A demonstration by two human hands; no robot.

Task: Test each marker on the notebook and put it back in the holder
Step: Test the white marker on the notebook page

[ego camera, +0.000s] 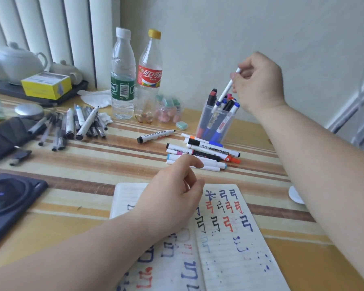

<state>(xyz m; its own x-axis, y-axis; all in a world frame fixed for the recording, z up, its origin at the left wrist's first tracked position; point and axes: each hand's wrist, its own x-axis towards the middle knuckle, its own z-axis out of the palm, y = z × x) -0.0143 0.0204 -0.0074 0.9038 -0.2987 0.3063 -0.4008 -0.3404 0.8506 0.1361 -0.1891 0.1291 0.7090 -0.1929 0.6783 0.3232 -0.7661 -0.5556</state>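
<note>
A white marker is pinched by the right hand over the clear holder at 2 o'clock. The notebook at 6 o'clock is partly hidden by the loosely curled, empty left hand. Loose markers are piled between them on the striped table.

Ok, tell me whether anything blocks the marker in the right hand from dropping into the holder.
Nothing from outside. The right hand pinches the marker, tilted, its lower end at the mouth of the holder. Only the other markers standing inside crowd that opening, so it may have to slip between their caps.
</note>
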